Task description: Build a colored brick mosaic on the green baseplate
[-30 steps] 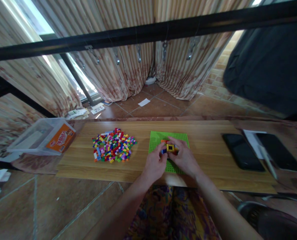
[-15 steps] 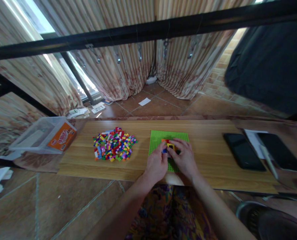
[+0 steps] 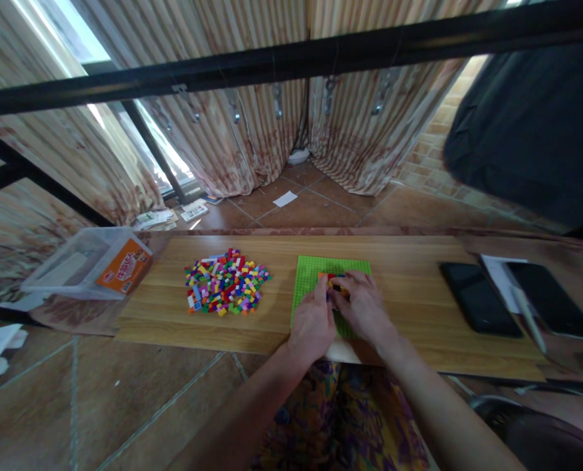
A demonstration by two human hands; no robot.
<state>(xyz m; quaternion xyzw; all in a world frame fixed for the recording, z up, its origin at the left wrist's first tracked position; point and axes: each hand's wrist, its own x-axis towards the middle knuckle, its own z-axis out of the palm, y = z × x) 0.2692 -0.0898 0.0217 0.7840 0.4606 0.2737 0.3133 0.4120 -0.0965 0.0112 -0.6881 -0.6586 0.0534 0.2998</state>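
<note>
Near the middle of the head view, over the green baseplate [image 3: 305, 268] on the wooden counter [image 3: 413, 275], sits a small brick build [image 3: 337, 288], mostly covered by the person's two hands. What shows of it is bright and stubby: orange at its ten o'clock corner, red beside that, and yellow with a dark patch toward the centre; the rest is hidden or too small to tell, and whether it touches the plate cannot be made out. The left hand [image 3: 315, 320] reaches in from seven o'clock, its fingers closed on the build's nine o'clock side; the right hand [image 3: 366, 302] comes from five o'clock, its fingers curled over the top and gripping the yellow part, though the exact contacts are hidden. At nine o'clock from the baseplate lies a loose heap of multicoloured bricks [image 3: 228, 282], and farther that way a clear plastic box [image 3: 86, 288] with an orange label. Toward three o'clock a dark phone [image 3: 478, 297] lies well apart from the hands. Compared with half a second ago, the yellow part's square outline is more covered by the fingers, and less blue shows by the left thumb; the heap looks unchanged.
</note>
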